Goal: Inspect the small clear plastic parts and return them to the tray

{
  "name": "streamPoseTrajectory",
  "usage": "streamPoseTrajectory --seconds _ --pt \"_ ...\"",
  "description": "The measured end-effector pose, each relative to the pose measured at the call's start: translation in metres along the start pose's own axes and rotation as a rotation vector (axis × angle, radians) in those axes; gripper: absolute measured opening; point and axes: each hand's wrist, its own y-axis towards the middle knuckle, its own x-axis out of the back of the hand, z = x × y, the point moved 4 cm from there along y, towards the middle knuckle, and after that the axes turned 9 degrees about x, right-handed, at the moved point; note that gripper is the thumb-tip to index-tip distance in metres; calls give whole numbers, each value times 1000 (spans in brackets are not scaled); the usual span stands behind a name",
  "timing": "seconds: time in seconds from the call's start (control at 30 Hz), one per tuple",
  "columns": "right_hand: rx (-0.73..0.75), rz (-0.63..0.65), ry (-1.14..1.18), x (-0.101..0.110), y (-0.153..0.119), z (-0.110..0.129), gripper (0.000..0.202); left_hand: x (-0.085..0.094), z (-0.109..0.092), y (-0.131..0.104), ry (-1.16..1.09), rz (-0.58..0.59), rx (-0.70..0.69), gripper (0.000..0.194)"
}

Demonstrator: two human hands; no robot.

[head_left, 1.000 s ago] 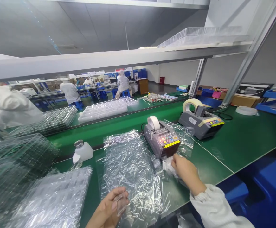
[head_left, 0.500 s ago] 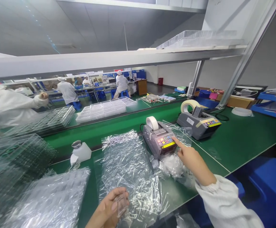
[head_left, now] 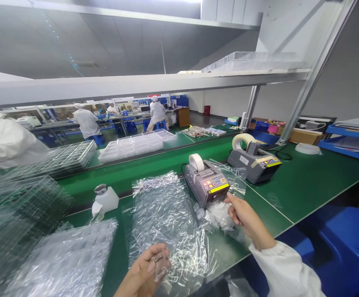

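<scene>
My left hand (head_left: 146, 270) is closed around a small clear plastic piece (head_left: 160, 266), held above a crinkled clear plastic sheet (head_left: 163, 218). At the front of a grey tape dispenser (head_left: 206, 181) is my right hand (head_left: 242, 214), index finger stretched out and the other fingers curled. Its fingertip is close to the dispenser's lower front edge; whether they touch I cannot tell. The dispenser carries a white tape roll (head_left: 196, 162) and a panel of lit buttons. A heap of crumpled clear plastic (head_left: 221, 215) lies below it, beside my right hand.
A second tape dispenser (head_left: 255, 163) stands to the right. On the left are stacked clear trays (head_left: 64, 255) and a white bottle (head_left: 105, 199) with a metal cap. A shelf (head_left: 136, 86) crosses above the green bench (head_left: 299, 185). A co-worker's white sleeve (head_left: 15, 140) shows at far left.
My right index finger has left the dispenser's button panel and moved down to its lower front. My left hand keeps the clear piece, slightly turned. The co-worker's hand at left has gone from view.
</scene>
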Motion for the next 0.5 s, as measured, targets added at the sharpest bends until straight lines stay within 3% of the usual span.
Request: streamPoseTrajectory --seconds 0.13,0.3,0.5 --pt "-37 40 109 -13 0 -5 41 -2 -2 -9 -22 -57 -11 38" --pt "-11 26 208 -15 2 -6 35 -6 -2 -11 -38 -105 14 45" --pt "0 10 256 -15 -12 0 33 -2 -1 0 -37 -43 -6 48"
